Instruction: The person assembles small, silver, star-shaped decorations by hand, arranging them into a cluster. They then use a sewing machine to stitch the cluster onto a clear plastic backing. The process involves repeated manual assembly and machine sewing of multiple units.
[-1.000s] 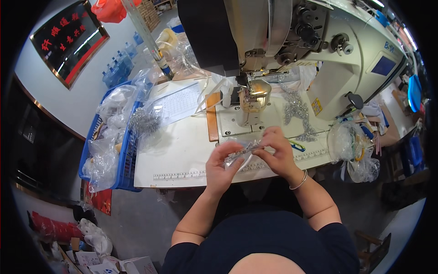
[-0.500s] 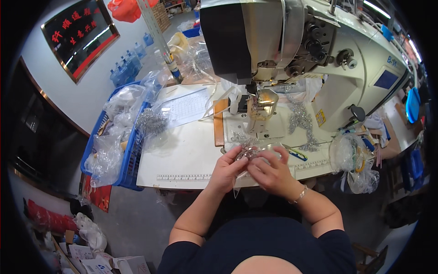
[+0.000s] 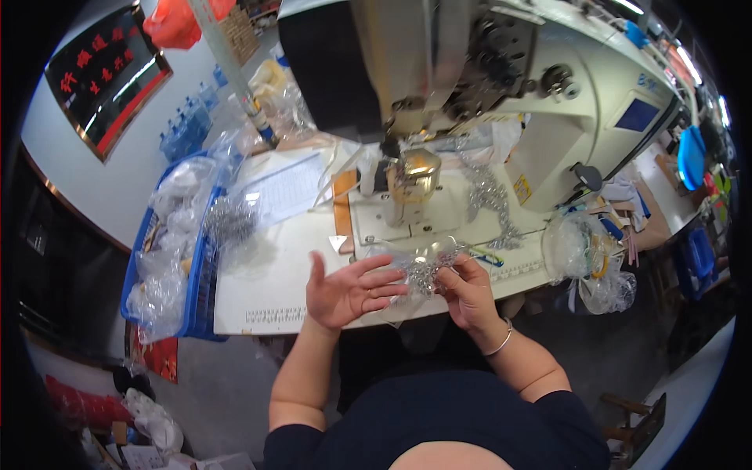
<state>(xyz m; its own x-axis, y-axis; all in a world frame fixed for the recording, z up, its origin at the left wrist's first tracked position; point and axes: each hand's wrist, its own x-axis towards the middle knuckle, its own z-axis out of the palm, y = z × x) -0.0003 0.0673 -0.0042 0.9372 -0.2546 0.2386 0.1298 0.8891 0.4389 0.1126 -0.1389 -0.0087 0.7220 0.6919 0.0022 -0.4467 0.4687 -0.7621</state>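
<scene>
Between thumb and fingers my right hand pinches a tangle of shiny silver sequin-like trim above the front edge of the sewing machine table. My left hand is open beside it, palm turned up and fingers spread, its fingertips close to the trim. A small white triangular scrap is just beyond my left hand. Behind the trim stands the sewing machine, with a gold-coloured presser part under its head. More silver trim lies right of the needle area.
A blue basket full of clear plastic bags stands left of the table. Nearby are a silver bundle and a printed sheet. A green-and-blue tool lies near my right hand; plastic bags hang at the right edge.
My left hand has let go of the silver trim, opened and moved left. My right hand still holds the trim. The white scrap now shows, and the whole view has shifted.
</scene>
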